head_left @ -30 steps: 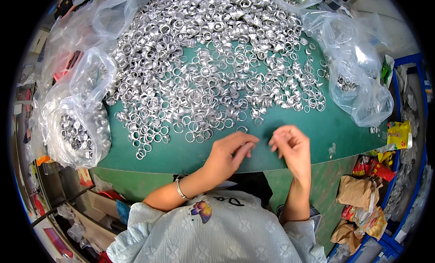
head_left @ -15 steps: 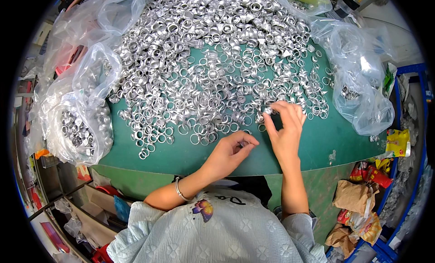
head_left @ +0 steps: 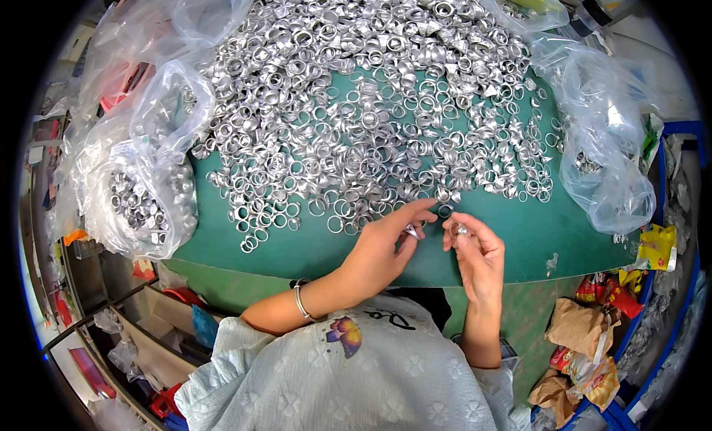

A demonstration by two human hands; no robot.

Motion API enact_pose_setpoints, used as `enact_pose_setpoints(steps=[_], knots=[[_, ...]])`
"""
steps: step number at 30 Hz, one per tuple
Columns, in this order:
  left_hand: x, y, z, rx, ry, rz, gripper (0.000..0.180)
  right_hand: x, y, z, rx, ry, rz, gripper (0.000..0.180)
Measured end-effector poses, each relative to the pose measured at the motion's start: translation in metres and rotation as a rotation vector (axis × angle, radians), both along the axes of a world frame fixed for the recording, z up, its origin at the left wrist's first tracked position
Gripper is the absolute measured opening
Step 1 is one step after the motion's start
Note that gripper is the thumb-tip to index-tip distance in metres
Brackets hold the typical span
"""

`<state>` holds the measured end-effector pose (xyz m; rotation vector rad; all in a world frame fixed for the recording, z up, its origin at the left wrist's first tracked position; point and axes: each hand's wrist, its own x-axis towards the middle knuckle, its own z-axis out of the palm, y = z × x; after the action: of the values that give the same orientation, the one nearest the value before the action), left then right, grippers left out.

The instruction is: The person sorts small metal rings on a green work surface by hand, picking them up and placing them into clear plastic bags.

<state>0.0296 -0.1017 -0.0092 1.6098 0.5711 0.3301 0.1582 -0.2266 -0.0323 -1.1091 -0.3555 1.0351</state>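
Observation:
A large heap of silver-coloured rings (head_left: pixel 356 138) spreads over the green tabletop (head_left: pixel 519 242). Close to the near edge of the heap, my right hand (head_left: pixel 480 259) pinches a ring (head_left: pixel 459 229) between thumb and fingers. Beside it, my left hand (head_left: pixel 382 249) is curled around another shiny metal piece (head_left: pixel 411 231), seemingly a ring, partly covered by the fingers. The left index finger stretches toward a loose ring (head_left: pixel 444 210) at the heap's edge; I cannot tell whether they touch. The two hands are a short way apart.
Clear plastic bags with rings stand at the left (head_left: pixel 141 201) and right (head_left: pixel 604 164) of the table. Paper and snack bags (head_left: pixel 582 323) lie by a blue rack (head_left: pixel 686 268) on the right. Open boxes (head_left: pixel 152 334) sit below at the left.
My right hand has drawn back from the heap toward me, now with a ring in its fingertips. My left hand has moved slightly up and right, its index finger reaching out.

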Motion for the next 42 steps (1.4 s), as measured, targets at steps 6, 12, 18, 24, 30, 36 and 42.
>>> enact_pose_setpoints(steps=[6,12,18,24,30,36,42], knots=[[-0.003,0.002,-0.002,0.161,-0.031,0.017,0.057,-0.004,0.005,0.004,-0.011,-0.027,0.060,0.030],[-0.003,0.002,-0.002,0.225,-0.029,-0.004,0.056,-0.006,0.003,0.001,0.002,0.011,0.079,0.028],[-0.009,0.003,-0.004,0.027,0.010,-0.071,0.055,0.004,-0.003,-0.006,0.069,0.414,0.000,0.023],[-0.005,0.000,-0.001,0.144,0.025,-0.068,0.055,-0.008,-0.002,0.008,-0.137,0.047,-0.001,0.021],[-0.004,-0.007,-0.004,0.016,0.022,-0.073,0.054,-0.023,-0.002,0.003,-0.181,-0.239,0.002,0.024],[0.004,-0.015,0.002,0.271,-0.002,-0.201,0.054,-0.045,0.014,0.010,-0.087,0.336,-0.200,0.023],[0.008,-0.017,-0.002,0.268,-0.152,-0.170,0.045,-0.036,0.010,0.003,-0.149,0.395,-0.235,0.016]])
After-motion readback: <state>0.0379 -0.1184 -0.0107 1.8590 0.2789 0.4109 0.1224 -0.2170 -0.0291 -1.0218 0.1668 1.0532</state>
